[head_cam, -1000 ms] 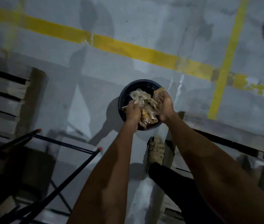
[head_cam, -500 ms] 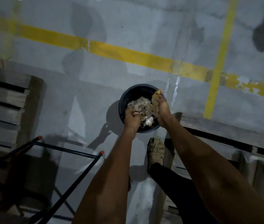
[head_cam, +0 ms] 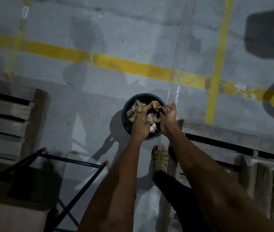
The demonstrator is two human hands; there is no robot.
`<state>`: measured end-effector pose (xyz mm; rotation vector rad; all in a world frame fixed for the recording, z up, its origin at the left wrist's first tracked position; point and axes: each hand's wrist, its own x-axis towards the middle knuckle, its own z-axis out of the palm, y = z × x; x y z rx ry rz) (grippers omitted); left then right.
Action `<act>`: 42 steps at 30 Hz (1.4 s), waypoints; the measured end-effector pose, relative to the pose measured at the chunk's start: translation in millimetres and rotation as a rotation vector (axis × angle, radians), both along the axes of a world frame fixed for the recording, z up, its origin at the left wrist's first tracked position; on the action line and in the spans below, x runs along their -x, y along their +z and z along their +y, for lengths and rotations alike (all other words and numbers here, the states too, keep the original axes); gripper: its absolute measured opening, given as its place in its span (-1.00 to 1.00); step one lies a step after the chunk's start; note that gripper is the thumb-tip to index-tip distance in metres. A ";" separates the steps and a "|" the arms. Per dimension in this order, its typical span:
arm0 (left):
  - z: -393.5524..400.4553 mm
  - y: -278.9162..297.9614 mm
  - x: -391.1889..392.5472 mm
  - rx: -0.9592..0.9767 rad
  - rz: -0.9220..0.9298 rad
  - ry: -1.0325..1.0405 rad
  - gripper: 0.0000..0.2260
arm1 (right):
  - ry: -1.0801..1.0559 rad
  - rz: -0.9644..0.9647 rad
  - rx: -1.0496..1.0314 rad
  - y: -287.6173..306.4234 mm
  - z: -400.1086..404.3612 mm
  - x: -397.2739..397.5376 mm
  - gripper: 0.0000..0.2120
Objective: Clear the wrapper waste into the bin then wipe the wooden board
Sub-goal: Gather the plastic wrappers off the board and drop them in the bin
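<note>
A round dark bin [head_cam: 126,121] stands on the grey floor just ahead of me. Crumpled clear wrappers [head_cam: 135,108] and a yellow-brown wrapper piece [head_cam: 154,104] lie inside it. My left hand [head_cam: 140,128] hangs over the bin's near side, fingers spread and pointing down into the waste. My right hand [head_cam: 168,118] is over the right rim, fingers apart, thumb up. A small white scrap [head_cam: 151,117] shows between the two hands. A pale wooden surface [head_cam: 10,216] shows dimly at the bottom left.
A wooden pallet [head_cam: 7,114] lies at the left and another pallet [head_cam: 233,141] at the right. Dark blue metal legs [head_cam: 76,163] with orange tips cross the lower left. My sandalled foot [head_cam: 160,158] stands just behind the bin. Yellow lines [head_cam: 133,66] mark the floor.
Both hands were closed on a wad of wrappers above the bin. Now the fingers have spread and the wrappers lie loose inside the bin.
</note>
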<state>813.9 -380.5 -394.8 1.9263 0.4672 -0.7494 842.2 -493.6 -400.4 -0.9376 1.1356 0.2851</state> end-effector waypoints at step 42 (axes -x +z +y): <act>248.8 418.0 378.2 -0.048 -0.413 1.345 -0.87 | 1.454 -0.669 0.261 438.4 278.5 249.1 -0.80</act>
